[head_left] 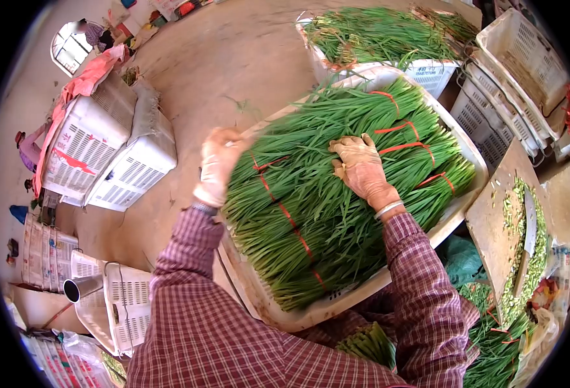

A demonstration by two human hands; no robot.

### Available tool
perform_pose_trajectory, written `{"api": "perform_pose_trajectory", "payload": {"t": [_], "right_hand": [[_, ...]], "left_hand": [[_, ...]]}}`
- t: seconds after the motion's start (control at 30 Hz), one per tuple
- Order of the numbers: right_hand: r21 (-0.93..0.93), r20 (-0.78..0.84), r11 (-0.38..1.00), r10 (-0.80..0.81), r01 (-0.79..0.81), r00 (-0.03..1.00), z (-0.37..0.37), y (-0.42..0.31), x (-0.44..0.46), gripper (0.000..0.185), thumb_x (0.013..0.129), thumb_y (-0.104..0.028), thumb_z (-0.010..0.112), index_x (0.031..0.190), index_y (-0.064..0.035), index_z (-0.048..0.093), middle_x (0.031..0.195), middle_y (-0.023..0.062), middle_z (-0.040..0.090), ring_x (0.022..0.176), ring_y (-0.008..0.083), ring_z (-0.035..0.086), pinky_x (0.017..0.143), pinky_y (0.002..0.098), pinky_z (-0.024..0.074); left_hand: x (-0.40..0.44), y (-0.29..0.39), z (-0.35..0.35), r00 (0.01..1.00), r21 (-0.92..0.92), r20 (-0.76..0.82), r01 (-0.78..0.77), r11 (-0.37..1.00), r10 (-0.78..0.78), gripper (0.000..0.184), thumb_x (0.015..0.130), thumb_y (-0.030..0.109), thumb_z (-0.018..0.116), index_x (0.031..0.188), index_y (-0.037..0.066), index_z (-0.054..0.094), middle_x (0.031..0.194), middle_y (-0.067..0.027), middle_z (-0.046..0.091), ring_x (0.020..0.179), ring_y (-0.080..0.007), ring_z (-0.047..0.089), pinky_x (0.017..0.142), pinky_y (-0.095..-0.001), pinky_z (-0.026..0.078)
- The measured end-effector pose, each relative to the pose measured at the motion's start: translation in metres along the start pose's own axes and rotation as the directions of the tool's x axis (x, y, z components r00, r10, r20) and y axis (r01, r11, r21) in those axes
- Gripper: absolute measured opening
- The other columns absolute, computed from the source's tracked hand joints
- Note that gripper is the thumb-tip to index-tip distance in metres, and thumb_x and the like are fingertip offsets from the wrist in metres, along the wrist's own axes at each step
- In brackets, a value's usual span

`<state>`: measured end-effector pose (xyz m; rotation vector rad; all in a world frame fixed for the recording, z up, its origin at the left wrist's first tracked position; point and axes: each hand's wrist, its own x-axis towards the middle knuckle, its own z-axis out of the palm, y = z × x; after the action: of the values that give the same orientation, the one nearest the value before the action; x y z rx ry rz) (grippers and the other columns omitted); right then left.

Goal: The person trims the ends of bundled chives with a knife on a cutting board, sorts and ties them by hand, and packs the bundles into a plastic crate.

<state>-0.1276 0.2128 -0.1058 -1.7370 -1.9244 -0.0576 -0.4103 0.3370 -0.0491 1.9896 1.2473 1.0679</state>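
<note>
Bundles of green chives [298, 187] tied with red bands fill a large white crate [268, 318] in front of me. My right hand [360, 168], in a thin glove, lies on the leaves with its fingers apart, pressing on the pile near the middle. At the crate's left edge is my left hand [220, 161], also gloved, raised and slightly blurred. Its fingers are curled in, and whatever they may hold is hidden. Just above it, a few loose green blades [243, 107] look smeared in the air.
Another crate of chives [388, 39] stands beyond. Stacked crates [511, 84] are at right, beside a board [492, 213] bearing a knife [528, 226] and chopped trimmings. Covered white crates [97, 142] stand at left. More chives [492, 362] lie at lower right.
</note>
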Motion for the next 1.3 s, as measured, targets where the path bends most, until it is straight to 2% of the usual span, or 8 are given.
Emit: {"api": "perform_pose_trajectory", "payload": {"t": [0.07,0.13,0.23,0.3,0.47,1.13,1.27,1.3], "right_hand": [[-0.003,0.003,1.000,0.005,-0.005,1.000,0.000,0.000,0.000,0.032,0.083,-0.019,0.071,0.114,-0.0135,0.068,0.115,0.0039,0.065,0.120,0.0239,0.056,0.116,0.0506,0.0317],[-0.010,-0.011,1.000,-0.001,0.000,1.000,0.002,0.002,0.001,0.032,0.083,-0.019,0.071,0.114,-0.0136,0.068,0.115,0.0044,0.065,0.120,0.0241,0.056,0.116,0.0506,0.0318],[-0.013,-0.016,1.000,-0.021,0.021,1.000,0.005,0.001,0.000,0.031,0.083,-0.019,0.071,0.114,-0.0135,0.067,0.116,0.0047,0.065,0.119,0.0241,0.056,0.116,0.0504,0.0321],[-0.026,-0.024,0.999,-0.022,0.021,0.999,0.006,0.003,0.000,0.031,0.083,-0.019,0.071,0.113,-0.0134,0.067,0.115,0.0046,0.064,0.119,0.0242,0.057,0.115,0.0504,0.0325],[-0.016,-0.022,1.000,-0.002,0.002,1.000,0.001,-0.001,0.000,0.032,0.082,-0.019,0.071,0.113,-0.0133,0.067,0.114,0.0045,0.064,0.118,0.0239,0.057,0.115,0.0505,0.0327],[-0.004,-0.047,1.000,-0.012,0.011,0.999,0.004,0.000,0.000,0.030,0.082,-0.019,0.070,0.112,-0.0127,0.067,0.115,0.0037,0.065,0.117,0.0236,0.058,0.115,0.0508,0.0325],[0.007,-0.047,1.000,-0.003,0.004,0.999,0.004,0.000,-0.001,0.029,0.083,-0.019,0.070,0.112,-0.0128,0.067,0.115,0.0037,0.065,0.118,0.0234,0.058,0.115,0.0505,0.0323],[0.012,-0.054,1.000,-0.010,0.010,0.999,0.004,0.001,-0.001,0.029,0.083,-0.019,0.070,0.112,-0.0128,0.067,0.115,0.0037,0.065,0.118,0.0233,0.057,0.115,0.0503,0.0323]], "left_hand": [[0.011,-0.071,-0.061,0.936,0.486,-0.033,-0.292,0.824,0.351,0.040,0.069,0.005,0.079,0.107,0.001,0.068,0.105,-0.0158,0.065,0.101,-0.0294,0.061,0.093,-0.0403,0.050],[0.013,-0.060,-0.096,0.999,0.878,-0.024,0.003,0.478,0.038,0.052,0.072,0.008,0.077,0.122,0.004,0.065,0.136,-0.0214,0.050,0.124,-0.0380,0.049,0.099,-0.0425,0.047],[0.006,-0.040,-0.092,0.946,0.819,-0.045,-0.149,0.553,0.322,0.045,0.074,0.006,0.075,0.119,0.005,0.069,0.125,-0.0179,0.061,0.116,-0.0331,0.057,0.095,-0.0402,0.049],[0.005,-0.007,-0.051,0.996,0.148,0.006,-0.092,0.985,0.092,0.024,0.084,0.003,0.067,0.107,0.003,0.074,0.111,-0.0129,0.070,0.096,-0.0225,0.066,0.087,-0.0332,0.052],[0.004,0.066,0.050,0.950,-0.181,0.300,-0.035,0.983,0.089,0.018,0.090,0.011,0.067,0.102,0.002,0.077,0.102,-0.0112,0.076,0.093,-0.0156,0.069,0.085,-0.0259,0.052],[0.036,0.057,0.137,0.988,0.474,0.153,-0.094,0.875,0.023,0.021,0.078,0.028,0.075,0.093,0.015,0.078,0.080,-0.0120,0.073,0.072,-0.0283,0.069,0.068,-0.0368,0.055],[0.041,0.014,0.134,0.987,-0.130,0.140,-0.057,0.990,0.075,0.023,0.083,0.027,0.075,0.089,0.005,0.077,0.077,-0.0040,0.073,0.067,-0.0163,0.063,0.065,-0.0296,0.050],[0.033,0.034,0.112,0.967,-0.370,0.206,0.217,0.903,-0.148,0.022,0.085,0.023,0.074,0.090,0.002,0.077,0.077,0.0011,0.069,0.066,-0.0074,0.055,0.061,-0.0238,0.043]]}}
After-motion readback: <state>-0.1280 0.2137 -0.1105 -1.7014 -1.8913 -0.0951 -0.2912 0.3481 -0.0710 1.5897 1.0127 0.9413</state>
